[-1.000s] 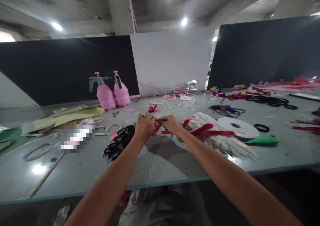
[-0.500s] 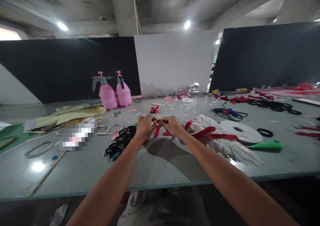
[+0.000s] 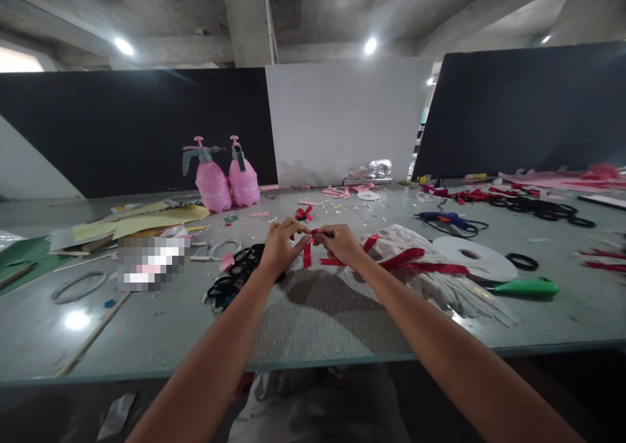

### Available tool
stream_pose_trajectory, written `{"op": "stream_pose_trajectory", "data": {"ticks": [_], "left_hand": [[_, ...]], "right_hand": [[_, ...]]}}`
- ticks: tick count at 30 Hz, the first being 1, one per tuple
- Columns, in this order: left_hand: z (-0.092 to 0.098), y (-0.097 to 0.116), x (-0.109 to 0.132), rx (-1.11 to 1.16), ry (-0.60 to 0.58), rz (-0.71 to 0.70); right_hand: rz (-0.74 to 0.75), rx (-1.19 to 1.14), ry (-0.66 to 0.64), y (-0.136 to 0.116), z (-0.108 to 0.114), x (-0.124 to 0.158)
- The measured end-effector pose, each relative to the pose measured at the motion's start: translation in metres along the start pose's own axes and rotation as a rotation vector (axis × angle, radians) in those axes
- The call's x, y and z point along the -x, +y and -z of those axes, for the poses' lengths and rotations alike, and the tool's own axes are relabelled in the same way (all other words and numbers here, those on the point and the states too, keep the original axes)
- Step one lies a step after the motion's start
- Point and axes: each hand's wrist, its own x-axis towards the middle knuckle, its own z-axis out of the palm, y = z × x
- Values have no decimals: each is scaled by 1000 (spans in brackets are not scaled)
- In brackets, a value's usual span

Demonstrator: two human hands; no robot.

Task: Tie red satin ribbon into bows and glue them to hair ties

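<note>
Both hands meet over the middle of the table, pinching a short red ribbon (image 3: 307, 254) whose tails hang below the fingers. My left hand (image 3: 282, 246) is closed on it from the left with thumb and fingertips. From the right, my right hand (image 3: 337, 242) pinches the same ribbon; the exact fold between the fingertips is too small to make out. Just beyond the hands lies a finished-looking red bow (image 3: 304, 213). A heap of black hair ties (image 3: 238, 274) sits beside my left hand. Longer red ribbon strips (image 3: 403, 258) lie over white strips (image 3: 398, 239) to the right.
Two pink spray bottles (image 3: 213, 186) stand at the back left. At right are a white ribbon roll (image 3: 482, 267), a green-handled tool (image 3: 525, 287), a blue glue gun (image 3: 447, 220) and more black ties (image 3: 535, 208). Yellow paper (image 3: 156, 222) and a stick (image 3: 95, 334) lie left.
The fingers have shifted slightly on the ribbon, and the left hand's fingers look a little more extended. The view has tilted slightly; the table things stay in place.
</note>
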Motion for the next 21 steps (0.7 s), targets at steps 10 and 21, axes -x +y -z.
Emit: {"op": "stream_pose_trajectory", "data": {"ticks": [10,21], "left_hand": [[-1,-2,0,-155,-71,-49],[-8,1,-3,-334,-176,-153]], "right_hand": [[64,82,-48,2,0,0],[38,157,-62,9,-1,-2]]}}
